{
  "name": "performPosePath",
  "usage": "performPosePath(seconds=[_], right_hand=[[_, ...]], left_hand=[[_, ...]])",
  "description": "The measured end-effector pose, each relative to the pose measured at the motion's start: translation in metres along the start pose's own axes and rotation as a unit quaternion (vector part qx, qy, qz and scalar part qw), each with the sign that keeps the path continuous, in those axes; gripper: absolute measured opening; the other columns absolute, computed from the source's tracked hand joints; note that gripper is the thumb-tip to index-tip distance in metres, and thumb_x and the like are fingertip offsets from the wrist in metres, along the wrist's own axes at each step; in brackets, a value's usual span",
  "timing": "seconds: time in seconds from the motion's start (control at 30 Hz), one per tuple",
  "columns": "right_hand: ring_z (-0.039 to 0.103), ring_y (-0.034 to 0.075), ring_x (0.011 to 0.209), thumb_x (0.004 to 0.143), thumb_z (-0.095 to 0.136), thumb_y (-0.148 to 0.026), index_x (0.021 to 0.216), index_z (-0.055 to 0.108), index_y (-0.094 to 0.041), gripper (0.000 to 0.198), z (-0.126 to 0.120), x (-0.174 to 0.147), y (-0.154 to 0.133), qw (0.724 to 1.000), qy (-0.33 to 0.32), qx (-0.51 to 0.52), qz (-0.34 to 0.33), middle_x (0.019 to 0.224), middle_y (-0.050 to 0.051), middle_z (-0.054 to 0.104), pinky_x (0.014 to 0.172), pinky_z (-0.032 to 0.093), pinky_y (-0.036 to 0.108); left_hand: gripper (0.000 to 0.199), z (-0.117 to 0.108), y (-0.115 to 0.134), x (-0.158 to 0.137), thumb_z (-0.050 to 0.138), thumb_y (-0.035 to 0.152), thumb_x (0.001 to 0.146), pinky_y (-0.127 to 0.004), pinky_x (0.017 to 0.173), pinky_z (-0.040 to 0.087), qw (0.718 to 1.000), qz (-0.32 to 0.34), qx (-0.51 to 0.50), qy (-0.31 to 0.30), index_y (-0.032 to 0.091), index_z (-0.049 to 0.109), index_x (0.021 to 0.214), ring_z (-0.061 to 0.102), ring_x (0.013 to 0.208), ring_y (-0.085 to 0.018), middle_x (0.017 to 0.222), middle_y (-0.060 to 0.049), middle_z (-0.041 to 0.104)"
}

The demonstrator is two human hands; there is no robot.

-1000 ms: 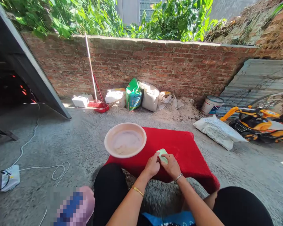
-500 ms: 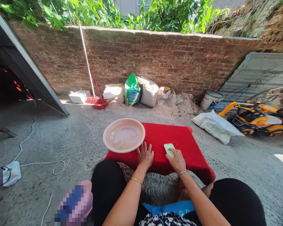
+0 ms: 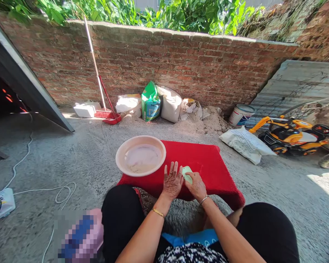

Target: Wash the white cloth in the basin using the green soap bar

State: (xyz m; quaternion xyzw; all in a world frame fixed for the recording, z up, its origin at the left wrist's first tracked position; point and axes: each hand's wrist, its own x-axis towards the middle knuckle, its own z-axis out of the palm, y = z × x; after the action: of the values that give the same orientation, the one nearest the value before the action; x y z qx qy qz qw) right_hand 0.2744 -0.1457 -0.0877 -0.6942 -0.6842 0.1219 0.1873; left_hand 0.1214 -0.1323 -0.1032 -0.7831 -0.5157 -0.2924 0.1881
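My right hand (image 3: pixel 196 187) grips a flat, pale green piece with rounded corners (image 3: pixel 187 174); its exact kind is unclear. This piece is tilted, its left edge right by the fingers of my left hand (image 3: pixel 173 183); whether they touch I cannot tell. My left hand is open, palm down with fingers spread, over the front part of a red cloth (image 3: pixel 205 160). The cloth covers a low table before my knees. On its left end stands a pale pink basin (image 3: pixel 119 160) of cloudy water.
Against the brick wall (image 3: pixel 208 69) lean a red dustpan (image 3: pixel 112 118) and several sacks (image 3: pixel 171 104). To the right are a white sack (image 3: pixel 245 144), a bucket (image 3: pixel 241 115) and a yellow-black toy digger (image 3: pixel 296 135). A white cable (image 3: pixel 23 160) crosses the concrete floor on the left.
My right hand has moved left with the pale green piece, from the middle of the cloth to beside my left hand. My left hand has shifted slightly right, fingers spread. The view has tilted slightly.
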Motion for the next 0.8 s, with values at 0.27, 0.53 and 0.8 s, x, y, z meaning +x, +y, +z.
performPosePath(seconds=[0.27,0.53,0.8], right_hand=[[0.055,0.019,0.097,0.093,0.044,-0.030,0.131,0.054,-0.025,0.039,0.004,-0.001,0.004,0.999,-0.006,-0.036,-0.019,0.106,0.009,0.058,0.076,0.042,0.025],[0.053,0.020,0.094,0.095,0.044,-0.031,0.122,0.059,-0.021,0.033,0.011,0.000,0.012,0.995,0.008,-0.071,-0.066,0.102,0.010,0.058,0.083,0.041,0.027],[0.051,0.019,0.096,0.096,0.042,-0.033,0.122,0.059,-0.022,0.033,0.010,0.002,0.011,0.994,-0.009,-0.074,-0.074,0.103,0.009,0.057,0.083,0.037,0.026]], left_hand=[[0.048,-0.021,0.022,0.009,0.053,0.038,0.089,-0.056,0.119,0.012,0.992,0.074,-0.009,0.106,0.019,0.053,0.133,0.021,0.146,-0.027,0.141,-0.011,0.051],[0.046,-0.023,0.029,0.008,0.055,0.037,0.088,-0.056,0.119,0.012,0.988,0.095,-0.014,0.119,0.019,0.053,0.130,0.019,0.146,-0.026,0.142,-0.011,0.049],[0.045,-0.022,0.031,0.004,0.050,0.036,0.091,-0.057,0.117,0.011,0.993,0.094,-0.038,0.062,0.023,0.049,0.134,0.027,0.143,-0.026,0.139,-0.011,0.050]])
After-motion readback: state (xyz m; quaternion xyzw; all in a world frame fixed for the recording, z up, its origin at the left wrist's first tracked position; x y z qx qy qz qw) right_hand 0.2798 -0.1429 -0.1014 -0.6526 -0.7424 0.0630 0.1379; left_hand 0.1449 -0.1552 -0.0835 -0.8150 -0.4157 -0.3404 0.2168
